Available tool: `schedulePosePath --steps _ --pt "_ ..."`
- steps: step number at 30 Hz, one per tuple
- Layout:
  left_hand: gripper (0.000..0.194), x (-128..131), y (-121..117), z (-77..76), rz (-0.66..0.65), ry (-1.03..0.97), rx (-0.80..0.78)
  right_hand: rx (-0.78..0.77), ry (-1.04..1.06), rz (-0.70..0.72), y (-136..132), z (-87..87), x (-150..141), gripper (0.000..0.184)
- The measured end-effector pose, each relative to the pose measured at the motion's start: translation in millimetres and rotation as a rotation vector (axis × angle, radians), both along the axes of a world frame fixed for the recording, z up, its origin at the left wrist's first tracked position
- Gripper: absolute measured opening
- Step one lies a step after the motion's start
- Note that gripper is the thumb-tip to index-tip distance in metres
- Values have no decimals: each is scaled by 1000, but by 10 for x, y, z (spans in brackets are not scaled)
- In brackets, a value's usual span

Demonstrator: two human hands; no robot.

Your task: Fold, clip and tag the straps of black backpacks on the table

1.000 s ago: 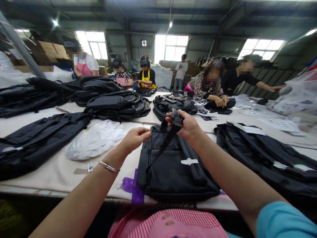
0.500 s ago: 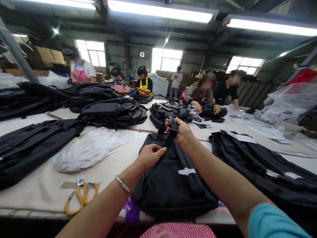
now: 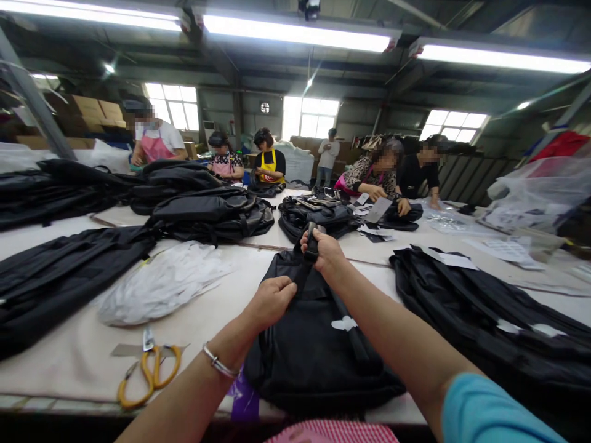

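Black bag [image 3: 318,363], one: lay on the table [image 3: 69,363], right of orange-handled scissors [image 3: 156,369], one pair. Strap [image 3: 302,275], one: was pinched in left hand [image 3: 273,299] with thumb and fingers closed. Dark fitting [image 3: 311,247], one: was clasped in right hand [image 3: 329,252] with fingers curled round it.

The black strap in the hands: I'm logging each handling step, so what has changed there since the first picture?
The left hand, empty beside the bag's upper left corner at first, has moved inward over the bag and taken hold of the black strap, below the right hand. The right hand still grips the strap's bunched upper part. The bag stays lying on the table.
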State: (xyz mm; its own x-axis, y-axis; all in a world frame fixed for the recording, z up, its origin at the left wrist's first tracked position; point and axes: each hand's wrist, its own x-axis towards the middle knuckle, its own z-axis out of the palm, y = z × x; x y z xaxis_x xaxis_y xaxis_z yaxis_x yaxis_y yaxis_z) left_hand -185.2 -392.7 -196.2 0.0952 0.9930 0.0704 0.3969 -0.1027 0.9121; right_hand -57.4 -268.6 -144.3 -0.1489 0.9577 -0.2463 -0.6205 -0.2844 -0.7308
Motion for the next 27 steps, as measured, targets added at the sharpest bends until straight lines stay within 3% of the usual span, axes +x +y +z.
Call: schedulePosePath --steps 5,8,12,17,21,27 --pt "36 -213 -137 -181 6 82 106 -141 -103 -39 196 -405 -270 22" --pt "36 -272 -192 -389 14 42 32 -247 -172 -54 280 -679 -464 14" --pt "36 -293 -302 -648 39 -57 -77 -349 -228 -50 357 -988 -621 26" --pt "37 -283 -486 -845 61 -142 -162 -426 -210 -8 298 -1255 -703 27" --pt "38 -352 -565 -858 65 -134 -180 -394 -109 34 186 -1171 -708 13" --pt "33 -533 -373 -508 117 86 -26 -228 124 106 127 -584 -496 28"
